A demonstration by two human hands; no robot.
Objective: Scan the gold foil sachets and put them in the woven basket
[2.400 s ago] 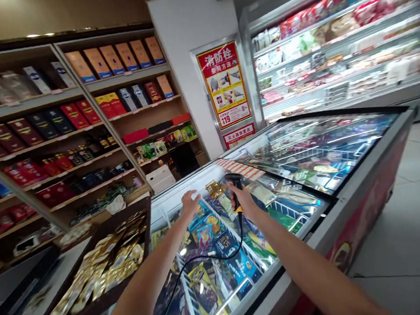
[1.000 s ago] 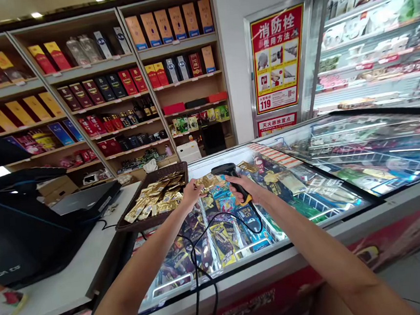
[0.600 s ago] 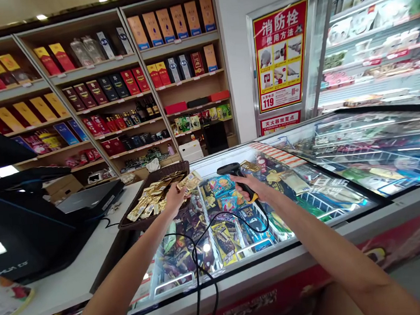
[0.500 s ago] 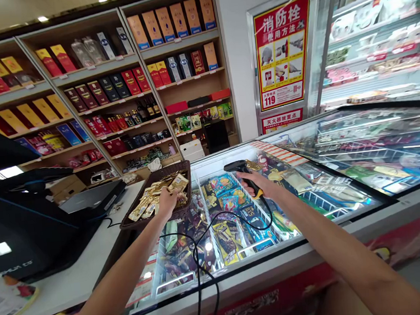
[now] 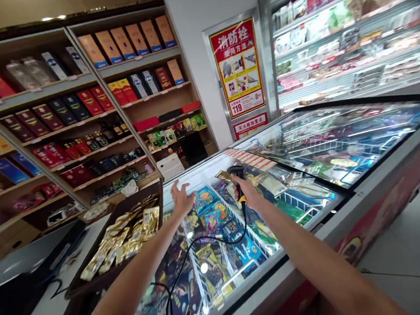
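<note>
My right hand [image 5: 245, 192] is wrapped round a black handheld barcode scanner [image 5: 236, 170], over the glass-topped freezer. A small gold packet [image 5: 224, 176] shows against the left side of the scanner, by my right fingers; how it is held I cannot make out. My left hand [image 5: 182, 199] hovers above the freezer's left part, its fingers spread and nothing in them. To its left, a dark brown woven basket [image 5: 160, 191] holds many gold packets [image 5: 128, 233]. The scanner's black cable [image 5: 212, 239] loops down across the freezer.
Under the glass of the freezer [image 5: 250, 276] lie colourful ice-cream packs in white wire baskets [image 5: 250, 222]. A grey laptop-like device [image 5: 23, 257] sits on the counter at left. Shelves of boxed bottles [image 5: 77, 110] line the back wall, and a lit display fridge [image 5: 339, 38] stands at right.
My left hand has left the packets in the basket and moved right, opening. A gold packet now shows beside the scanner in my right hand. The view has turned right.
</note>
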